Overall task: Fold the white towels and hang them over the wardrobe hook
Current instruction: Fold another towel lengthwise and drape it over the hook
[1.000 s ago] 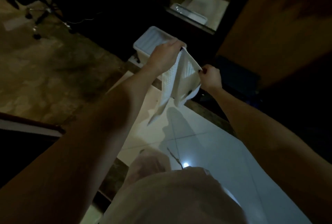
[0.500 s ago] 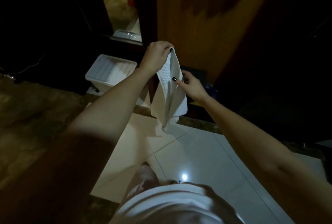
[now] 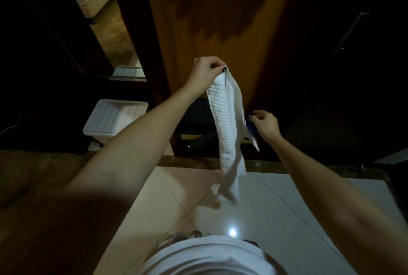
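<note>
Under the left hand (image 3: 206, 71), towel (image 3: 227, 124) now longer.

Dim, black corners, glare spot (image 3: 232, 232) on tiles (image 3: 278, 206), edges bent

- One head-worn wide-angle view, aimed forward and steeply down; the left hand (image 3: 207, 71) sits mid-frame, close to the lens.
- Beyond the hand rises a wooden door (image 3: 209, 20); beneath it, pale tiled floor (image 3: 276, 208).
</note>
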`<state>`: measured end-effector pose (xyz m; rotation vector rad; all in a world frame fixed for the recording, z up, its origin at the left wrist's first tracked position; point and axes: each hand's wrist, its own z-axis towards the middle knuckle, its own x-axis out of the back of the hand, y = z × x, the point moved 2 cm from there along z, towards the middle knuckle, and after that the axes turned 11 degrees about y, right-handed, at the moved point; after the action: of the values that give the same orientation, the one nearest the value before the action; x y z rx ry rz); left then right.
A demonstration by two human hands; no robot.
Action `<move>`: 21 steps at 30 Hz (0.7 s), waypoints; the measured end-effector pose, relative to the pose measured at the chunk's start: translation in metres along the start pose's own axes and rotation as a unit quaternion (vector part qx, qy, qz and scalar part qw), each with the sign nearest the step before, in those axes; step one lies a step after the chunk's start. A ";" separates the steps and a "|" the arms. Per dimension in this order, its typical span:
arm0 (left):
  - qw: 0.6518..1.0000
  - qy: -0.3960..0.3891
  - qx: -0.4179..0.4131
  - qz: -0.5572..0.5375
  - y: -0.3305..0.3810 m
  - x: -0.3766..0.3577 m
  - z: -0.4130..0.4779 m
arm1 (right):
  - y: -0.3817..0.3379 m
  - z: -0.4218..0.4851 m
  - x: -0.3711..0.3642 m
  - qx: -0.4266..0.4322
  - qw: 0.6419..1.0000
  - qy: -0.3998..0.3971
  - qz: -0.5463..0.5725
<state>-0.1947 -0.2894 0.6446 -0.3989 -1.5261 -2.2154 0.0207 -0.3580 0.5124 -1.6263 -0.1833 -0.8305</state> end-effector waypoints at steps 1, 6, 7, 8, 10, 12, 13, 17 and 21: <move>1.000 0.006 0.001 -0.016 0.004 -0.001 0.005 | 0.004 -0.002 0.001 -0.005 0.999 0.002 0.037; 0.998 0.011 0.023 -0.052 0.021 -0.010 0.026 | 0.008 -0.008 -0.011 0.001 0.995 0.008 0.102; 0.998 0.006 0.021 -0.058 0.025 -0.013 0.028 | 0.007 -0.005 -0.013 0.008 0.997 0.021 0.080; 0.998 0.001 0.013 -0.065 0.030 -0.017 0.028 | 0.005 -0.001 -0.012 0.014 0.997 0.038 0.064; 0.997 -0.003 -0.012 -0.082 0.040 -0.022 0.030 | -0.004 0.011 -0.007 0.024 0.996 0.057 0.058; 0.995 -0.002 -0.032 -0.098 0.050 -0.022 0.033 | -0.013 0.024 -0.003 0.037 0.997 0.040 0.062; 0.994 -0.003 -0.037 -0.103 0.053 -0.022 0.036 | -0.018 0.030 -0.001 0.038 0.997 0.027 0.068; 0.991 -0.011 -0.057 -0.119 0.063 -0.011 0.045 | -0.030 0.045 0.002 -0.001 0.996 -0.005 0.089; 0.990 -0.002 -0.039 -0.138 0.064 0.005 0.048 | -0.033 0.047 0.006 -0.040 0.996 0.018 0.072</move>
<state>-0.1675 -0.2655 0.7164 -0.2263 -1.5820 -2.4932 0.0266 -0.3088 0.5421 -1.6771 -0.0080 -0.7639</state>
